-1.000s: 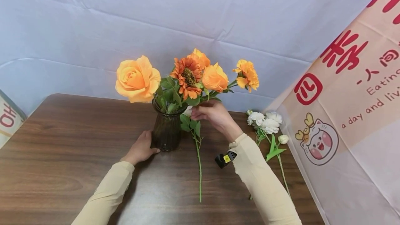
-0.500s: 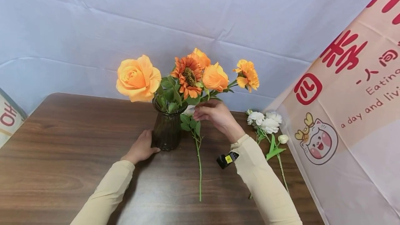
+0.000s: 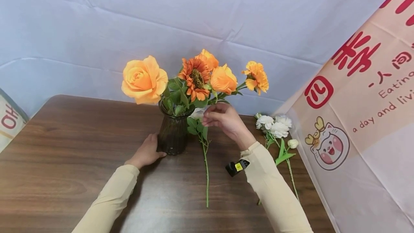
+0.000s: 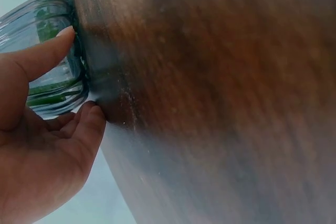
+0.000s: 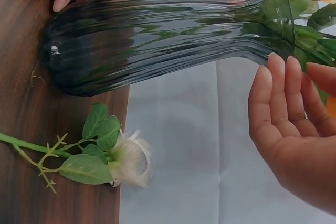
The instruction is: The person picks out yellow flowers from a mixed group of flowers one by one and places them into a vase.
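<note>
A dark, see-through ribbed glass vase [image 3: 173, 136] stands on the wooden table. It holds a large orange rose [image 3: 144, 79], an orange-brown sunflower [image 3: 195, 78], more orange roses [image 3: 223, 79] and an orange carnation [image 3: 256, 76]. My left hand [image 3: 147, 152] grips the vase low on its left side, thumb and fingers around the base. To the right of the rim, my right hand [image 3: 226, 122] has its fingers loosely bent; in the right wrist view nothing shows in its grasp, and the fingertips are close to the rim. A white rose [image 5: 131, 158] lies on the table beside the vase.
White carnations [image 3: 279, 127] and a white tulip [image 3: 293, 144] lie at the table's right edge. A pale cloth [image 3: 194, 17] hangs behind the table [image 3: 81, 143], and a printed banner [image 3: 362, 118] stands to the right.
My right hand has drawn slightly right, away from the vase's rim. The vase and its flowers have shifted slightly right, with my left hand still on the base.
</note>
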Demonstrator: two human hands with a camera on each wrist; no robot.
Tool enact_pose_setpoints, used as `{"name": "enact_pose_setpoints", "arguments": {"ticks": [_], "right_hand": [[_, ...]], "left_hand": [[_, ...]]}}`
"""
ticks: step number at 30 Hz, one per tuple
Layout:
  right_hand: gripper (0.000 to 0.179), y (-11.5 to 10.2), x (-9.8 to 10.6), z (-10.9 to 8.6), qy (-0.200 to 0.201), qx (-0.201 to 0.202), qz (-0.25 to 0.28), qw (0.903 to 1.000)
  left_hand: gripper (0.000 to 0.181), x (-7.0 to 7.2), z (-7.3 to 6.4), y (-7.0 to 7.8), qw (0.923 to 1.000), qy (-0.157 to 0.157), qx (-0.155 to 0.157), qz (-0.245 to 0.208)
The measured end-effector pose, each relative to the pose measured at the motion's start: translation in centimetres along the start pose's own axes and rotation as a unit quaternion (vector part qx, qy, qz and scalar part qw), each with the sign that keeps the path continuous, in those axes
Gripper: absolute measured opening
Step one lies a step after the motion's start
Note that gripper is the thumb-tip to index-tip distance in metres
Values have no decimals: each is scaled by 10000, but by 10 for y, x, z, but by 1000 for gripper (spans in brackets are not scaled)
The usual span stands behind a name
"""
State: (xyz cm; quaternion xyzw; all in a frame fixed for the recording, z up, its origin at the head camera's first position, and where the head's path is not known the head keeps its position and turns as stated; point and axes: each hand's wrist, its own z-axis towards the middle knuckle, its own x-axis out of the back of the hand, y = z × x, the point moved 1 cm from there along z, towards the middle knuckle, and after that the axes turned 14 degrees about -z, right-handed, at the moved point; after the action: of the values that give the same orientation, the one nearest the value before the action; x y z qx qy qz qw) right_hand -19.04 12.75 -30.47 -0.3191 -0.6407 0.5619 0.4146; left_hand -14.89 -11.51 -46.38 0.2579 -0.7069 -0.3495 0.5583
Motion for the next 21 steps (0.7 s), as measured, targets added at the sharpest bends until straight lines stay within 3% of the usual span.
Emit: {"name": "enact_pose_setpoints", "arguments": {"ticks": [6, 11, 15, 21], "right_hand": [[6, 11, 5, -9, 138, -149, 150, 9997], [10, 23, 11, -21, 339, -254, 165, 9990], [16, 35, 14, -32, 506, -390, 200, 9978], [21, 57, 18, -51, 788, -482, 94, 9957]], "left_hand": [[79, 1, -2, 0, 9999, -110, -24, -79], [71, 0, -6, -2, 9989, 102, -386, 229], [68, 1, -13, -4, 9973, 193, -548, 439], [65, 6, -29, -8, 9949, 286, -554, 799]]}}
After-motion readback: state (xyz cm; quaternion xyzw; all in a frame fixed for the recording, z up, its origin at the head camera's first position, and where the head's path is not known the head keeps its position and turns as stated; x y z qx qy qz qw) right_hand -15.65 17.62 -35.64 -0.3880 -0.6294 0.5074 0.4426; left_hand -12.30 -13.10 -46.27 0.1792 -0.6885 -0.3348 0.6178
